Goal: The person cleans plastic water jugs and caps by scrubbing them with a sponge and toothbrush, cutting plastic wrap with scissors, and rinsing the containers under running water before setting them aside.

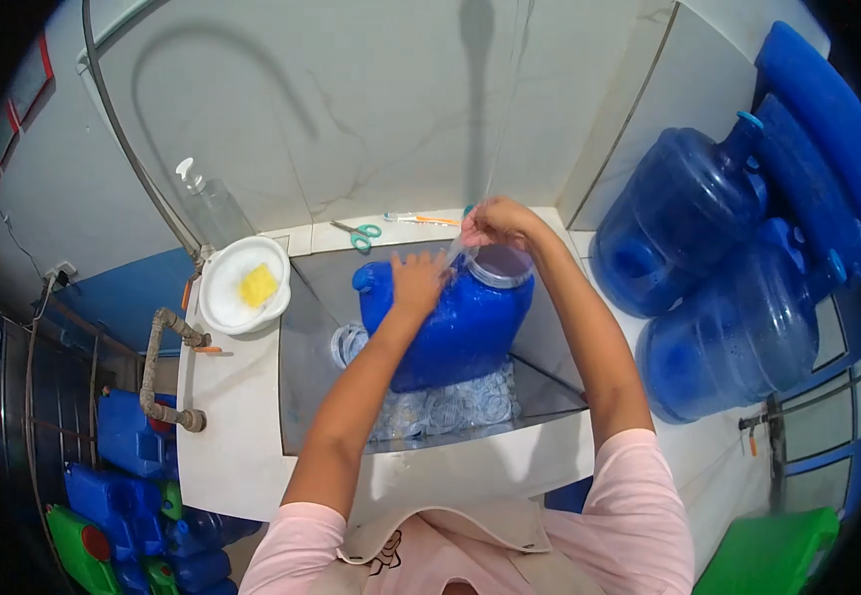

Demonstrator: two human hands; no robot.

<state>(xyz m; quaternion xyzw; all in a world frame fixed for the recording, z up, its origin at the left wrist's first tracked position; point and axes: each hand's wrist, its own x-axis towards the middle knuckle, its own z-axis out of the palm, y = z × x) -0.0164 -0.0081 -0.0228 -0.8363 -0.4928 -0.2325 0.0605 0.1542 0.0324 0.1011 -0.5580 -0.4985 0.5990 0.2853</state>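
A blue plastic water jug [465,332] with a wide round mouth stands in the metal sink. My left hand [419,284] lies on top of the jug, its fingers spread beside the handle area. Above the mouth, my right hand [498,224] is closed in a pinch. From its fingers a strip of clear plastic [457,251] runs down towards the jug's top by my left hand. Whether my left fingertips touch the strip, I cannot tell. Several clear round plastic pieces [455,405] lie on the sink bottom under and beside the jug.
On the back ledge lie green-handled scissors [359,234] and an orange-and-white brush [421,219]. A white basin [244,286] with suds and a yellow sponge [259,286] sits left, near a pump bottle [210,203]. Large blue water bottles [674,223] crowd the right counter.
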